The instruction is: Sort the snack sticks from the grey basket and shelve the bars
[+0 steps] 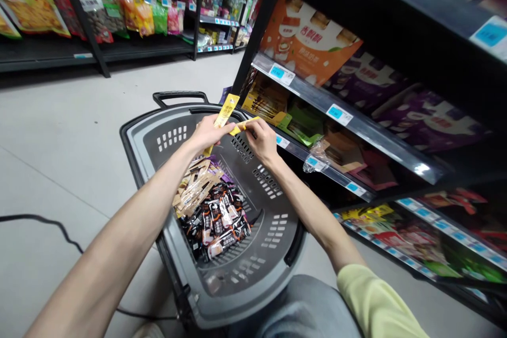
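Note:
My left hand (pixel 208 134) is closed around a long yellow snack stick packet (pixel 226 111) that points up and away from me. My right hand (pixel 260 140) pinches another yellow stick packet (pixel 243 127), held sideways between the two hands. Both hands hover over the far end of a grey plastic shopping basket (pixel 206 285). Inside the basket lie several brown stick packets (pixel 196 187) and several black and orange packets (pixel 217 219).
A dark shelf unit (pixel 348 121) on the right holds yellow, green, brown, purple and orange packages behind blue price tags. More shelves with snack bags (pixel 119 10) line the far wall. A black cable (pixel 47 224) runs across the pale floor at left.

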Available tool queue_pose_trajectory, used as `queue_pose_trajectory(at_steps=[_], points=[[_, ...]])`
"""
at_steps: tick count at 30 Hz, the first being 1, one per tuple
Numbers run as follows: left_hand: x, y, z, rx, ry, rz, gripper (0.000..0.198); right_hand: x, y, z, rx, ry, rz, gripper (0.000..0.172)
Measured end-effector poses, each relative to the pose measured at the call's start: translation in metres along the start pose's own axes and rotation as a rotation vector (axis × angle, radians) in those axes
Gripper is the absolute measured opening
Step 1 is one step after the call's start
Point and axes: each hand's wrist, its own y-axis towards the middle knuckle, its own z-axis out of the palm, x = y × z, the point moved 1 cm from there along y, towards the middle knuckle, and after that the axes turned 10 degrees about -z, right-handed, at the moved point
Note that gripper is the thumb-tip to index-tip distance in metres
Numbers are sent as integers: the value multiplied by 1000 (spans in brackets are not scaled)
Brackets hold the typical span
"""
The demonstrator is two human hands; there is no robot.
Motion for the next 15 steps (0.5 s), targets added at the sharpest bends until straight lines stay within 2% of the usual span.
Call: queue_pose_trajectory(at_steps=[3,8,15], points=[[-1,3,-1,-26,54,106,20,-13,11,-8,-28,-24,12,14],[-6,1,-1,-23,35,107,19,-53,43,-17,-117,-60,58,11],[-22,-17,10,87,67,112,16,-115,77,-4,-101,-227,218,18]])
